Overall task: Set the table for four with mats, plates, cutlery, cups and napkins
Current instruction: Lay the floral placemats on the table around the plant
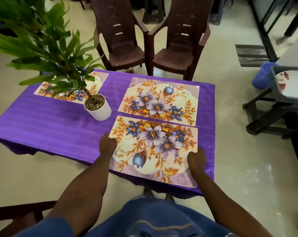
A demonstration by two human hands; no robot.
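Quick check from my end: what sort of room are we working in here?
Likely a home dining area. A purple-clothed table carries floral placemats and a potted plant, two brown plastic chairs are drawn up to its far side, and the floor is pale tile.

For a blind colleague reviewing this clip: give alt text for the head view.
Both hands, left and right, hold a floral mat by its side edges on a purple-clothed table. Two more mats and a potted plant are on it.
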